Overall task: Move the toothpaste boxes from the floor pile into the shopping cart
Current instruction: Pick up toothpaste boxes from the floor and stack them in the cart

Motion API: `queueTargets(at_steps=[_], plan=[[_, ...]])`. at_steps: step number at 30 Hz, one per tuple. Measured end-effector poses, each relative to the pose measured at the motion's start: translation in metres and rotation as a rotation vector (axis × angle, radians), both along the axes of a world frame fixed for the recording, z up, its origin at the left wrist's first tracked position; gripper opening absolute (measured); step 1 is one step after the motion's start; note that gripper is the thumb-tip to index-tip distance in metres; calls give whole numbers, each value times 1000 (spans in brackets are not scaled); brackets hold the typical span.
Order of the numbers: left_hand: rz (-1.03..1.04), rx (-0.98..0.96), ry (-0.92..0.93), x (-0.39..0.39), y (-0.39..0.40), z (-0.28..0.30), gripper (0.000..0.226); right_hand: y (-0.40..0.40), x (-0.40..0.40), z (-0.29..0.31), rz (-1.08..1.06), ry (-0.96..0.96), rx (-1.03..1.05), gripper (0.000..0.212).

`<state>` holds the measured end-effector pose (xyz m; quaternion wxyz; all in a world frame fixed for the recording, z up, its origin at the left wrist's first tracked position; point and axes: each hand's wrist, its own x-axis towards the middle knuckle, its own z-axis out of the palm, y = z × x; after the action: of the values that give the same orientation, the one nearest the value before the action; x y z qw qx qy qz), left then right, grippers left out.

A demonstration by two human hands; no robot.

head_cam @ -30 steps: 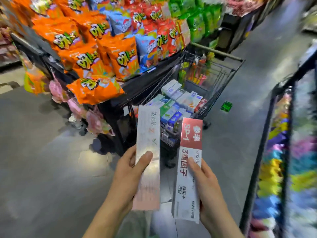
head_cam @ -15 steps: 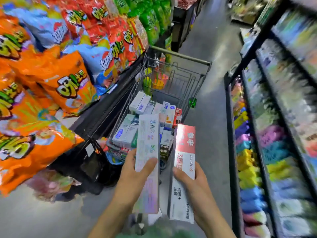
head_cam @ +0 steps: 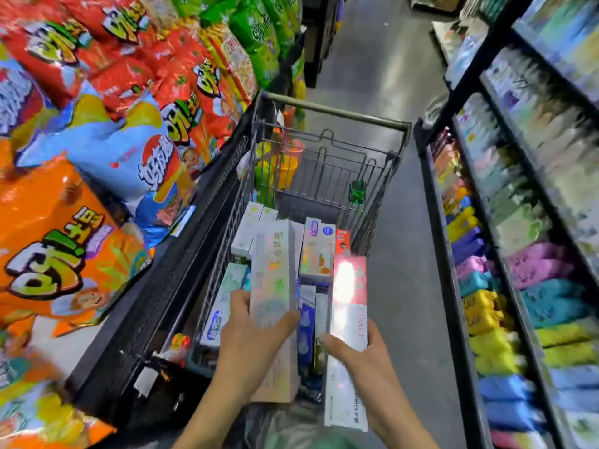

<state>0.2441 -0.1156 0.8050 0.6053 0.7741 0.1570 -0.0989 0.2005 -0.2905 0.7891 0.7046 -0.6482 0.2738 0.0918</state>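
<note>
Holding one toothpaste box apiece, the person stands at the near end of the shopping cart. The left hand grips the pale box, thumb across its face; the right hand grips the red-and-white box the same way. Both boxes point lengthwise along the cart, far ends already over the boxes stacked in the basket. Neither hand looks clearly nearer; the drop lies straight ahead and down. The floor pile is out of view.
</note>
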Motion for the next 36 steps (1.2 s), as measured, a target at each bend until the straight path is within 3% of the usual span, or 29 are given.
queueTargets(at_steps=[7, 10, 15, 19, 23, 28, 32, 36], plan=[[-45, 224, -12, 131, -6, -42, 30, -3, 111, -43, -32, 0, -11, 64], [-104, 378, 1, 183, -17, -81, 51, -7, 139, -66, -64, 50, -19, 70], [-234, 564, 76, 252, -34, -148, 61, -10, 169, -105, -120, 151, -42, 61], [-285, 711, 121, 301, -45, -197, 70, -8, 188, -134, -136, 204, -41, 68], [-309, 813, 74, 332, -50, -240, 68, -9, 202, -161, -142, 229, -53, 81], [-360, 1097, -82, 338, -52, -267, 71, -9, 228, -183, -163, 232, -124, 43], [-444, 1157, -203, 347, -40, -282, 82, -9, 260, -193, -136, 155, -205, 54], [-552, 1167, -277, 352, -21, -299, 72, -9, 301, -218, -62, 123, -337, 46]])
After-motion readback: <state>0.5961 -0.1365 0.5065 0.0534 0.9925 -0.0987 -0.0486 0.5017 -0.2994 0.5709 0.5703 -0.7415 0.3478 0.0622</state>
